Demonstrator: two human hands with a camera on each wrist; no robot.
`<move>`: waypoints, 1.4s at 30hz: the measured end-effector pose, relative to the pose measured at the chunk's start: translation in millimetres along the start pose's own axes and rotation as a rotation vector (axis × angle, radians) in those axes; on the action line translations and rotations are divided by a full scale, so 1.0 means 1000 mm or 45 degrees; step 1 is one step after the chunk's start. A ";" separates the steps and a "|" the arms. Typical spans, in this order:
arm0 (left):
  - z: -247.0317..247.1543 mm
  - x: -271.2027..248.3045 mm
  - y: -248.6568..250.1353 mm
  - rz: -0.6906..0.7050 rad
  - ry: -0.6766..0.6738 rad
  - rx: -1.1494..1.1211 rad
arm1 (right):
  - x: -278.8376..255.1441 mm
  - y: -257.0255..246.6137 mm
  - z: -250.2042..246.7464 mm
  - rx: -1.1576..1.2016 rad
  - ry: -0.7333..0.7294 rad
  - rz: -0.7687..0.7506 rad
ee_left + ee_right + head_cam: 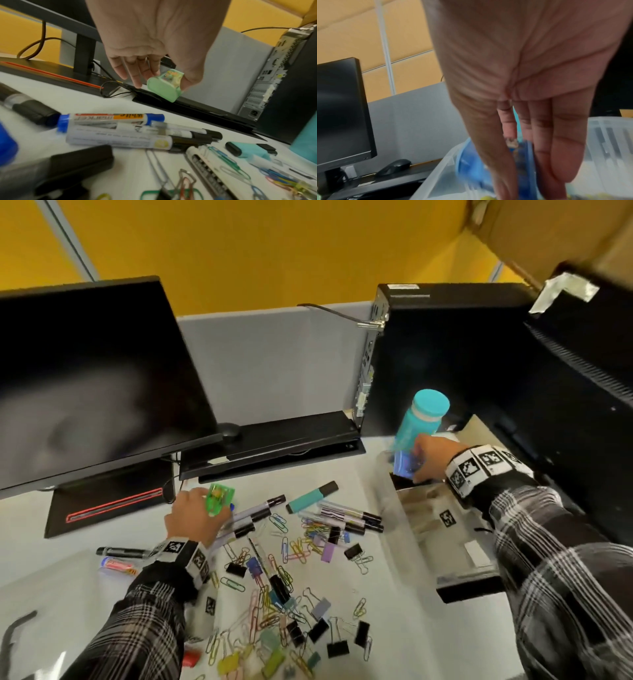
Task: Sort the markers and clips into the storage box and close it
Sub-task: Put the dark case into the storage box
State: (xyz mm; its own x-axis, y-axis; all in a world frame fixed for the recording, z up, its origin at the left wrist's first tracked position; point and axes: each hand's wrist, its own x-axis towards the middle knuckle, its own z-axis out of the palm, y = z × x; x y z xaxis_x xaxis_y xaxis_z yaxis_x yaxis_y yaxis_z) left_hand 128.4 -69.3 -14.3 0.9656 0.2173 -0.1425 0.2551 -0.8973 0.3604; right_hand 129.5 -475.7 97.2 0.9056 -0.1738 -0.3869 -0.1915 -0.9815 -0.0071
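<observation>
Two hands | left hand (191, 518) pinches green clip (219, 498) | right hand (433, 458) lowered, grasping blue clip (404, 463) over storage box (387, 508)

The room was evenly and fairly brightly lit from overhead, with soft shadows and a dull sheen on the dark monitor (85, 378). Wide-angle bending warped the edges. Motion blur smeared the right hand (522, 94) and the near markers (42, 169) under the left wrist.
</observation>
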 end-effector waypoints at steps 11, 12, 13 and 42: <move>0.011 -0.047 0.052 0.393 0.029 -0.307 | 0.000 0.001 0.003 -0.091 -0.052 -0.041; 0.013 -0.052 0.056 0.410 0.019 -0.319 | 0.001 0.001 0.006 -0.088 -0.039 -0.051; 0.015 -0.056 0.058 0.428 0.003 -0.331 | 0.001 0.001 0.009 -0.084 -0.024 -0.066; 0.053 -0.110 0.244 0.908 -0.323 0.008 | 0.014 0.075 0.027 0.636 0.181 0.121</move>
State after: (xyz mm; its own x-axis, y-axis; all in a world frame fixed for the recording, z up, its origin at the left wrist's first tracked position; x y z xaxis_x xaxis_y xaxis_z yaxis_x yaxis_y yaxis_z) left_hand 81.9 -332.8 40.0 0.8554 -0.5109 -0.0852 -0.4280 -0.7898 0.4393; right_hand 117.6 -549.1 66.3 0.9111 -0.3036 -0.2786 -0.4010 -0.8088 -0.4302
